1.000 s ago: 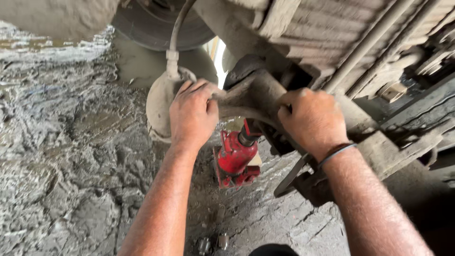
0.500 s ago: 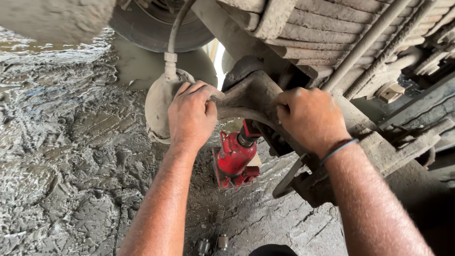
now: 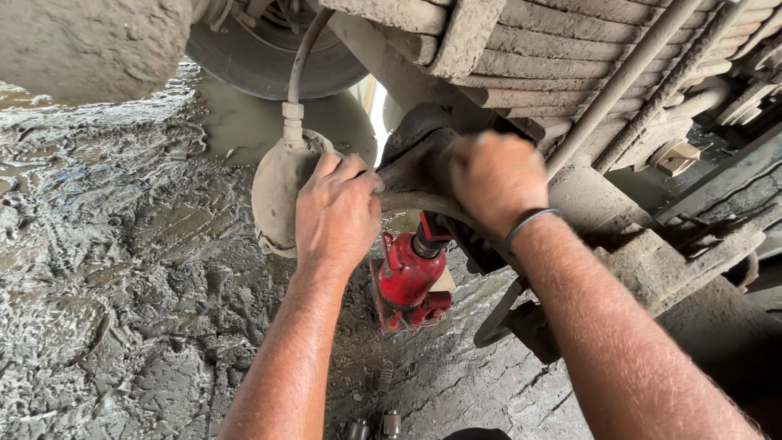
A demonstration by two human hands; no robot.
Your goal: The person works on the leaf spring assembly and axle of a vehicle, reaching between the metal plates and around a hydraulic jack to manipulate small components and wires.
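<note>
Your left hand (image 3: 338, 216) and right hand (image 3: 497, 179) both clenched on the muddy curved bracket (image 3: 411, 181), red bottle jack (image 3: 410, 275) beneath, round brake chamber (image 3: 277, 191) just beside your left hand

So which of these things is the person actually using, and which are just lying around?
In use:
- left hand and right hand, both gripping the curved metal bracket
- red bottle jack standing under the bracket
- round muddy canister beside the left hand

Lying about:
- spring on the ground
- small metal pieces near the bottom edge
- tyre behind

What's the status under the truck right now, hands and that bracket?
Left hand and right hand both clamped on the muddy bracket. Red bottle jack stands directly beneath. Round brake chamber beside left hand.
</note>
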